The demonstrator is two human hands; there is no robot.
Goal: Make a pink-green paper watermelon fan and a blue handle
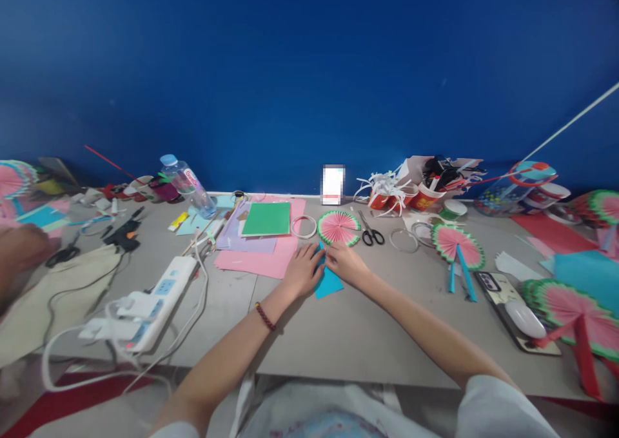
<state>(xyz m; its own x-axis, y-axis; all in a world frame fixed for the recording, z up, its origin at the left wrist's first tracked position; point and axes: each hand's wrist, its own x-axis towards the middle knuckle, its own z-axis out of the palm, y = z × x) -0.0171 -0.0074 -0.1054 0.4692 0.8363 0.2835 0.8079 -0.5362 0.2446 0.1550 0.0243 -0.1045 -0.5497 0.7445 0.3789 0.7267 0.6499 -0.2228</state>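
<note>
A small sheet of blue paper [329,284] lies on the grey table [348,335] in front of me. My left hand [302,271] rests flat on its left part, fingers pressed down on it. My right hand [344,262] presses its upper right edge with the fingertips close together. The two hands almost meet over the paper's top corner. Just beyond them lies a round pink-and-green pleated paper fan [338,227], and black scissors [370,232] lie to its right.
Pink, purple and green paper sheets [265,231] lie to the left, with a water bottle [187,184], glue gun [120,233] and white power strip [153,299]. More watermelon fans [458,246], red cups [420,198], a mouse [525,318] sit right. Another person's hand [22,248] is far left.
</note>
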